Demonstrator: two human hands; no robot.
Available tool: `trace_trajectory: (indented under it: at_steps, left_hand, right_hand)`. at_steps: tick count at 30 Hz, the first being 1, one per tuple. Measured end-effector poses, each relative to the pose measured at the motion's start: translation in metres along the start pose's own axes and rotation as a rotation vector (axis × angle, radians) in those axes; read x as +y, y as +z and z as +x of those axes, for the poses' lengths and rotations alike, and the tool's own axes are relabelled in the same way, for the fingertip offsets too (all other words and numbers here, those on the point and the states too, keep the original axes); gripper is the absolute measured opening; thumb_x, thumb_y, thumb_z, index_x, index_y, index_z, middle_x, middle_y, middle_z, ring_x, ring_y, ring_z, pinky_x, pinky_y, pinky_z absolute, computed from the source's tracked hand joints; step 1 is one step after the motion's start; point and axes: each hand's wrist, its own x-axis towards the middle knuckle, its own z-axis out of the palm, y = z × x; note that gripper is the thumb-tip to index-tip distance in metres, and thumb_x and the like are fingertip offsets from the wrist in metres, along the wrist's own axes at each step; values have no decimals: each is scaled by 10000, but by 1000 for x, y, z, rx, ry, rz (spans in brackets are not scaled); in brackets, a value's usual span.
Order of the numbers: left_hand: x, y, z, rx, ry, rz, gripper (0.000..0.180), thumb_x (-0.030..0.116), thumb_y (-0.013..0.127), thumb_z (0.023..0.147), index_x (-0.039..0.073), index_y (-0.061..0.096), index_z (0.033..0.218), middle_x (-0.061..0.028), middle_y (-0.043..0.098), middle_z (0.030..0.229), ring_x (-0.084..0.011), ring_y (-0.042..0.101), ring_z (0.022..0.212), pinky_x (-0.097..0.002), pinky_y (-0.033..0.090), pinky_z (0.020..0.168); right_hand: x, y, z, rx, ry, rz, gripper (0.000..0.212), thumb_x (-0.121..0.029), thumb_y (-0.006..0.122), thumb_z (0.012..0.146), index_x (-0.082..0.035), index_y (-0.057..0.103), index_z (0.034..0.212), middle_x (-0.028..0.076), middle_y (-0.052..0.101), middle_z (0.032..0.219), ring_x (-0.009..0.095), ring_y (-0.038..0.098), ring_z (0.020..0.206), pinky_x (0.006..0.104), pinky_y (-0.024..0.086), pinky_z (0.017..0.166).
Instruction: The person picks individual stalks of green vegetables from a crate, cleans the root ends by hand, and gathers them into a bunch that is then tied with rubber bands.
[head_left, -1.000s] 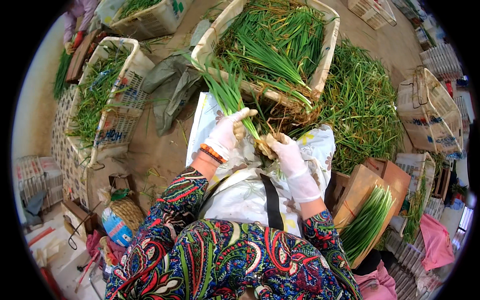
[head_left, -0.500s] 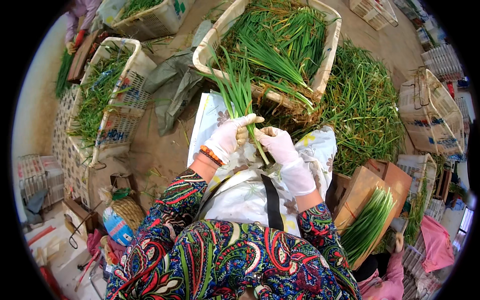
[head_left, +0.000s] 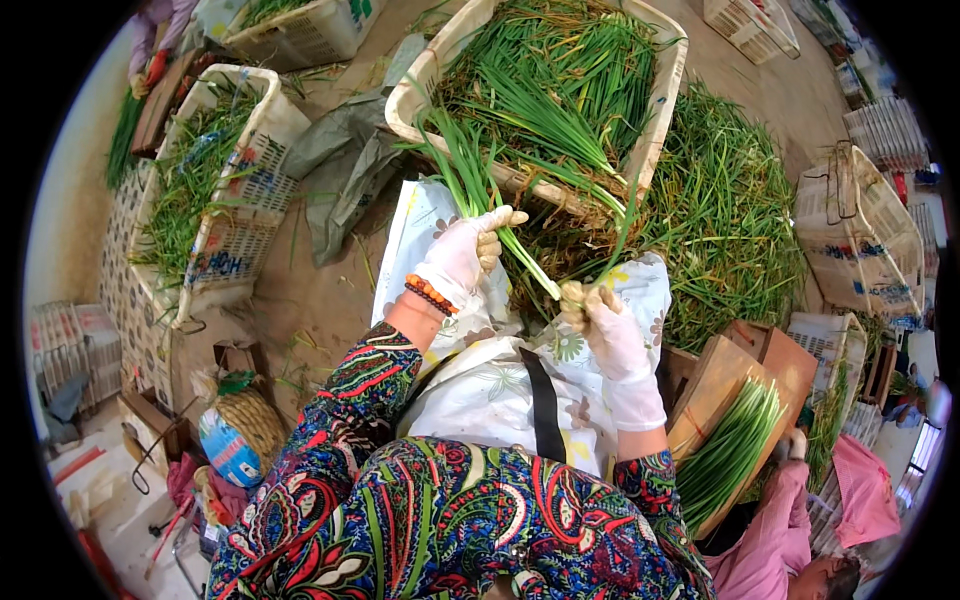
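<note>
Head view: at left, a perforated white plastic crate [head_left: 250,185] is holding loose green leaves [head_left: 190,190]. The gloved left hand [head_left: 460,255] is gripping a bunch of chive-like stalks [head_left: 474,185], which is slanting above the lap. The gloved right hand [head_left: 608,325] is pinching at its pale ends. Farther right, a leafy heap [head_left: 735,220] is lying near a wooden stand [head_left: 712,375] that is bearing a neat bundle [head_left: 735,450].

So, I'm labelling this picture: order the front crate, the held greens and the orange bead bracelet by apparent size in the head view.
Largest to smallest:
1. Front crate
2. Held greens
3. Orange bead bracelet
</note>
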Motion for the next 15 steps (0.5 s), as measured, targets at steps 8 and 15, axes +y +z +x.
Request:
trace_trajectory:
  at_steps: [8, 15]
  left_hand:
    - [20, 4, -16, 134, 121, 174, 286, 222, 500, 908, -12, 574, 1056, 116, 245, 485, -8, 214, 392, -179, 172, 365]
    - [-5, 3, -16, 11, 139, 31, 303, 234, 502, 910, 16, 549, 1115, 109, 254, 509, -24, 232, 411, -185, 209, 394]
  right_hand:
    - [-7, -30, -25, 449, 87, -1476, 436, -319, 583, 822, -11, 528, 1125, 173, 638, 928, 299, 623, 831, 356, 496, 720]
    - [24, 48, 44, -61, 216, -828, 265, -256, 446, 911, -31, 580, 951, 79, 593, 651, 153, 568, 527, 269, 460, 490]
